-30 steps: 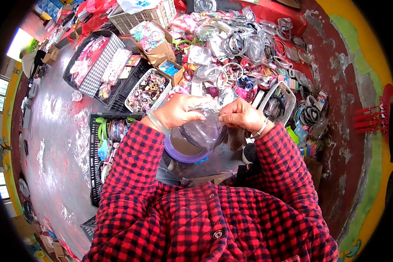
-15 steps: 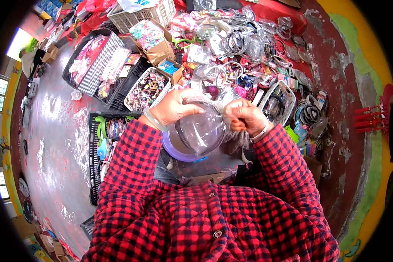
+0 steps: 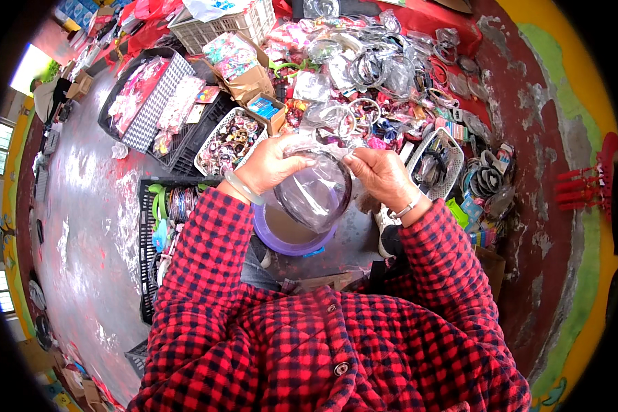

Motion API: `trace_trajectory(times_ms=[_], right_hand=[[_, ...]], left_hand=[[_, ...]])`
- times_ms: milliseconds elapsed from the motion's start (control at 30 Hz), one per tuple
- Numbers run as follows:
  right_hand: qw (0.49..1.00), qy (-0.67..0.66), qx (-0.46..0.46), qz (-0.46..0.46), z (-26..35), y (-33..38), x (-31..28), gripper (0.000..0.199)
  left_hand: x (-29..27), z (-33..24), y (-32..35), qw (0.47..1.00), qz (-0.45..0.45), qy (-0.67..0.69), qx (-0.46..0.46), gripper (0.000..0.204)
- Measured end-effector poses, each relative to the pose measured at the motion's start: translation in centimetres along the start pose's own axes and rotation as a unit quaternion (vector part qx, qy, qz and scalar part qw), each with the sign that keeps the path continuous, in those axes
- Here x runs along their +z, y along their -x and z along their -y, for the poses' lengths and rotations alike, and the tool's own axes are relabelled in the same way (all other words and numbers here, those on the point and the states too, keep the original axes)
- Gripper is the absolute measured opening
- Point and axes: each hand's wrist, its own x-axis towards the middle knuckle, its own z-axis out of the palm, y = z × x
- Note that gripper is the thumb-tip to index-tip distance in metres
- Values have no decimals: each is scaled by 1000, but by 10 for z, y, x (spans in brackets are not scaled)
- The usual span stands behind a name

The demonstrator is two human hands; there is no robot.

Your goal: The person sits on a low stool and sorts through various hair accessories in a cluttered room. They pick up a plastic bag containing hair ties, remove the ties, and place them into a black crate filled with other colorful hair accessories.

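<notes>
Between my two hands hangs a clear plastic bag (image 3: 316,196), with a dark curved band, like a headband, showing along its edge. My left hand (image 3: 268,165) is closed on the bag's upper left, thumb lying across the plastic. On the other side, my right hand (image 3: 386,180) pinches the bag's upper right edge between thumb and fingers. Below the bag stands a round basin with a purple rim (image 3: 261,230), partly covered by the plastic. The bag's far edge is partly hidden by my fingers.
Ahead lies a heap of bagged headbands and hair accessories (image 3: 384,69). A white basket of hair ties (image 3: 206,165) sits left of it, another white basket (image 3: 456,172) right. A black crate (image 3: 146,254) stands beside my left arm; a patterned box (image 3: 159,103) is farther off.
My right hand has opened from a fist around the gathered plastic to a pinch at the bag's edge. The bag has shifted slightly left and spread, uncovering the floor and a shoe.
</notes>
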Motion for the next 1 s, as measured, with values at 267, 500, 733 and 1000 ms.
trace_trajectory(times_ms=[267,500,733,1000], right_hand=[[937,-325,25,122,7,13,-12,32],[826,-539,19,161,30,27,-9,35],[745,-646,11,167,44,32,-9,29],[774,-624,-45,101,39,32,-20,29]], left_hand=[[2,-10,9,997,77,26,9,30],[-2,-23,13,989,128,46,53,33],[0,-33,13,976,145,154,49,33],[-3,-43,12,976,185,66,98,34]])
